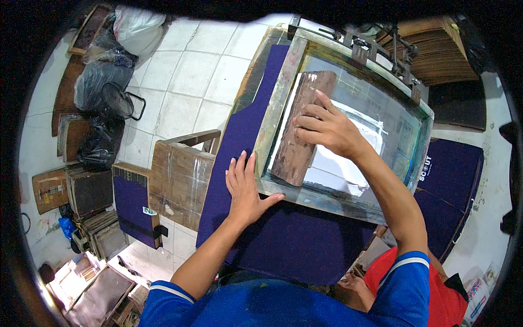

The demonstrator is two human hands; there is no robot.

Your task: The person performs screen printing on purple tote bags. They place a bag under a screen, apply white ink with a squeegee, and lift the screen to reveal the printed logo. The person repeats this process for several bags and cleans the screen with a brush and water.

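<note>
A screen-printing frame [279, 98] with a worn wooden rim lies over dark purple fabric [294, 240] in front of me. Across the left part of its mesh stands a brown wooden squeegee [294, 152], slanted from far right to near left. My right hand [332, 131] reaches over the squeegee and grips its upper half, fingers bent over the wood. White ink [335, 169] covers the mesh to the right of the squeegee. My left hand [243, 188] rests with fingers spread at the frame's near left corner, its thumb on the rim and its fingers toward the fabric.
Metal hinge clamps [362, 52] hold the frame's far side. On the right lies another purple-covered board [449, 185]. A person in red [411, 289] is close at my lower right. Left are a wooden board [180, 185], another purple-covered board [131, 204] and black bags [101, 139].
</note>
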